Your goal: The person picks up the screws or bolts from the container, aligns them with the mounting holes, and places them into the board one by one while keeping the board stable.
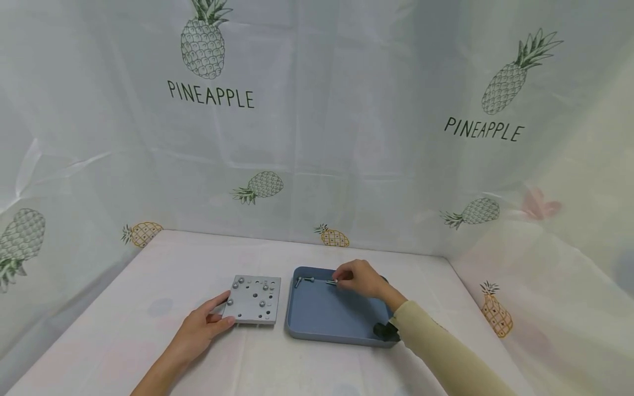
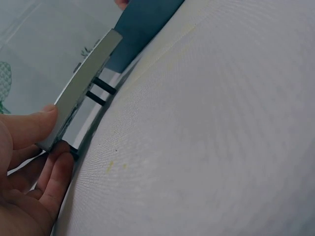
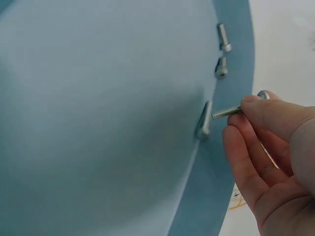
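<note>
My left hand (image 1: 198,330) grips the left edge of a silver metal plate (image 1: 247,313) that has several holes and several bolts standing in it. In the left wrist view the plate (image 2: 81,91) is tilted edge-on, thumb on top and fingers beneath, with dark bolt shanks (image 2: 104,85) sticking out below. My right hand (image 1: 360,279) is over the far side of a blue tray (image 1: 337,316). Between thumb and fingers it pinches a socket-head bolt (image 3: 227,112). Just beside that bolt's tip lies another bolt (image 3: 205,120), and two more bolts (image 3: 224,37) lie farther along the tray wall.
The tray stands right of the plate on a white-covered table (image 1: 198,258). A black object (image 1: 386,331) shows beside the right sleeve at the tray's near right corner; its kind is unclear. A pineapple-print curtain (image 1: 346,137) hangs behind the table.
</note>
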Tool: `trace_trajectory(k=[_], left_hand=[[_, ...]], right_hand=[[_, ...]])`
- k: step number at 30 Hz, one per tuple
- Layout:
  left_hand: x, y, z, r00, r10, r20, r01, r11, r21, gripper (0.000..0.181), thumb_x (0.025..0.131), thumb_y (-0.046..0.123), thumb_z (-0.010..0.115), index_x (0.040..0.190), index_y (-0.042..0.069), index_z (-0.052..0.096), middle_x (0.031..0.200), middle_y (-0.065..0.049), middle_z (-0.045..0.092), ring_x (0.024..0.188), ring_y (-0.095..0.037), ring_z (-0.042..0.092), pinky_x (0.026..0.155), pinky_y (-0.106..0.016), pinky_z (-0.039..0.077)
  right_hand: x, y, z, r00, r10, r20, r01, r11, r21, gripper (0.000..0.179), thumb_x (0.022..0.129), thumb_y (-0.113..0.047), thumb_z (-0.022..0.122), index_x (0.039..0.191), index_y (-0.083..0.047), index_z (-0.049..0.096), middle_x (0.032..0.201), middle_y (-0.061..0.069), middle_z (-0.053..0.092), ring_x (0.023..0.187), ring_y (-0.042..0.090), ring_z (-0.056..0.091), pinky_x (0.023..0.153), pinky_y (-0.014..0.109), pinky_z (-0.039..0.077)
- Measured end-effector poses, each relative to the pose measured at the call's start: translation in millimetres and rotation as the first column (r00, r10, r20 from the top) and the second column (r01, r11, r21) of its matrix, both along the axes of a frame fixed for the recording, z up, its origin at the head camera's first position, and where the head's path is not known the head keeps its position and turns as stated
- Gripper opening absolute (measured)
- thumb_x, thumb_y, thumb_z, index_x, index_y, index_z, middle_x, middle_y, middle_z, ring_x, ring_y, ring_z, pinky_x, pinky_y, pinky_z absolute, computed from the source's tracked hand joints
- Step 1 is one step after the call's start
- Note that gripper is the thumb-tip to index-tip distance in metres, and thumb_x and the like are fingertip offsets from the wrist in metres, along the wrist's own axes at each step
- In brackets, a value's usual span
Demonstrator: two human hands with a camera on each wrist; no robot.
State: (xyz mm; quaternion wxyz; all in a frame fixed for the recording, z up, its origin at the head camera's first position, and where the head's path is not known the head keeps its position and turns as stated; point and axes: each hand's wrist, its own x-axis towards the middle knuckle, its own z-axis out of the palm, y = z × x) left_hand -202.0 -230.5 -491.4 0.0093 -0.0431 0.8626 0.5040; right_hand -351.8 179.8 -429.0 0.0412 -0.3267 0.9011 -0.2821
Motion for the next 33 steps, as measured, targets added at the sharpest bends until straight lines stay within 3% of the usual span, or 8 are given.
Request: trace_trajectory(k=[7, 13, 25, 33], left_hand=[[0.0, 1.2, 1.4, 1.000, 0.002, 0.005, -0.002, 1.000, 0.009, 0.079, 0.094, 0.034, 0.083, 0.162, 0.016, 0.047, 0.140, -0.013, 0.066, 0.111, -0.017, 0.064, 0.091, -0.033, 0.049], [-0.9, 1.4, 1.5, 1.000, 0.004, 0.011, -0.004, 1.000, 0.014, 0.080, 0.094, 0.033, 0.083, 0.162, 0.016, 0.046, 0.134, -0.010, 0.068, 0.106, -0.016, 0.063, 0.087, -0.030, 0.048], [-0.4, 0.9, 3.1, 1.000, 0.010, 0.026, -0.010, 1.000, -0.004, 0.080, 0.094, 0.035, 0.082, 0.162, 0.016, 0.046, 0.137, -0.012, 0.067, 0.109, -0.019, 0.063, 0.090, -0.034, 0.048], [0.5, 0.9, 3.3, 1.000, 0.012, 0.017, -0.012, 1.000, 0.009, 0.079, 0.093, 0.033, 0.084, 0.161, 0.015, 0.047, 0.127, -0.008, 0.069, 0.105, -0.018, 0.062, 0.088, -0.034, 0.047]], right_hand=[[1.9, -14.6, 6.8, 1.000, 0.021, 0.000, -0.021, 0.997, -0.078, 0.013, 0.095, -0.007, 0.080, 0.109, -0.006, 0.079, 0.099, -0.003, 0.077, 0.086, 0.006, 0.069, 0.078, 0.024, 0.056], [4.6, -27.2, 11.3, 0.998, 0.017, 0.058, -0.008, 0.990, -0.143, 0.015, 0.096, -0.009, 0.080, 0.110, -0.004, 0.079, 0.099, -0.003, 0.077, 0.089, 0.010, 0.070, 0.080, 0.025, 0.056], [5.9, -57.2, 17.7, 0.994, 0.033, 0.106, -0.010, 0.977, -0.215, 0.020, 0.097, -0.013, 0.080, 0.115, -0.004, 0.079, 0.098, -0.005, 0.076, 0.089, 0.011, 0.070, 0.080, 0.026, 0.057], [9.2, -77.2, 24.3, 0.989, 0.039, 0.143, 0.000, 0.966, -0.259, 0.020, 0.097, -0.016, 0.080, 0.117, -0.011, 0.080, 0.101, -0.003, 0.077, 0.093, 0.013, 0.071, 0.080, 0.027, 0.057]])
